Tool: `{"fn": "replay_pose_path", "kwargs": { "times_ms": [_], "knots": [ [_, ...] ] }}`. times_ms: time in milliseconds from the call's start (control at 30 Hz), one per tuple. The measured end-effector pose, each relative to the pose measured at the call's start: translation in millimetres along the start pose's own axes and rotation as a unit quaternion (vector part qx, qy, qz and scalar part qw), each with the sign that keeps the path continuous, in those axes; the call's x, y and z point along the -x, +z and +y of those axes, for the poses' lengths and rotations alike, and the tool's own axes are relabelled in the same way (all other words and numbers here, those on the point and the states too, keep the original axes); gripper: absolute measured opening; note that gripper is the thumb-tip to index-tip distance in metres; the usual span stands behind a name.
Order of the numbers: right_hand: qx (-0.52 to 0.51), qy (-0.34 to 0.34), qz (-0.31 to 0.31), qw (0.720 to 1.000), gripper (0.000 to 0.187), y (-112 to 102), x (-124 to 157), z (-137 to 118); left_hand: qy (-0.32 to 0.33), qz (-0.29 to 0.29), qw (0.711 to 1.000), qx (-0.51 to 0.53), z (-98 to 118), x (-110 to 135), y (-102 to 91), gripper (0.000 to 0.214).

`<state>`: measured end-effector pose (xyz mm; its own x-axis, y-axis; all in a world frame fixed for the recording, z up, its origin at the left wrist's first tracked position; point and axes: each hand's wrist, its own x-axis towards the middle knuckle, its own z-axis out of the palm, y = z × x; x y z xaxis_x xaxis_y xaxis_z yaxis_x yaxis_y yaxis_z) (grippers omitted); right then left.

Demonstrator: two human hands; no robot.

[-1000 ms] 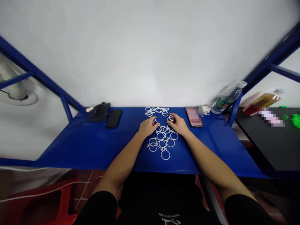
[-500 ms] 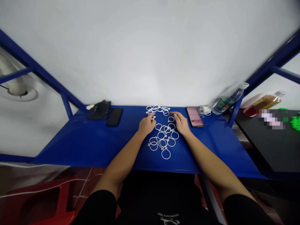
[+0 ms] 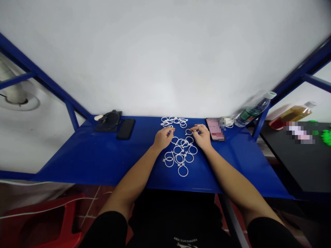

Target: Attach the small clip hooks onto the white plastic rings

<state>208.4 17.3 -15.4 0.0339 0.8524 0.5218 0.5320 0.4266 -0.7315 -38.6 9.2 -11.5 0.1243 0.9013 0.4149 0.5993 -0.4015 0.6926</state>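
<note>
White plastic curtain rings with small eyelets lie on the blue tabletop [image 3: 103, 158]. A loose group of several rings [image 3: 183, 171] spreads toward the near edge, some overlapping; a smaller cluster [image 3: 176, 120] lies against the wall. Between the two groups, my left hand [image 3: 163, 138] is closed, fingertips together, with a small white piece showing at them; most of that piece is hidden. Opposite it, my right hand [image 3: 202, 137] pinches the edge of a single curtain ring [image 3: 188, 132] with thumb and forefinger.
A black phone [image 3: 126, 129] and a dark crumpled item [image 3: 111, 121] are at the left. On the right lie a phone with a lit pink screen [image 3: 215, 128], a coiled white cable [image 3: 228, 121] and a leaning water bottle [image 3: 254, 110]. Blue frame bars rise at both sides.
My right hand has come down and back slightly, and its fingers have closed on the single ring. My left fingers have curled in a little, shifting slightly right.
</note>
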Motion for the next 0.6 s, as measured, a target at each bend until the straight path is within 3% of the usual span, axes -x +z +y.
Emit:
{"fn": "replay_pose_path", "kwargs": {
  "times_ms": [600],
  "knots": [
    [-0.029, -0.045, -0.024, 0.998, 0.027, -2.9, -0.3, 0.0, 0.075, 0.011, 0.997, 0.007, -7.6, -1.3, 0.4, 0.032]
  ]
}}
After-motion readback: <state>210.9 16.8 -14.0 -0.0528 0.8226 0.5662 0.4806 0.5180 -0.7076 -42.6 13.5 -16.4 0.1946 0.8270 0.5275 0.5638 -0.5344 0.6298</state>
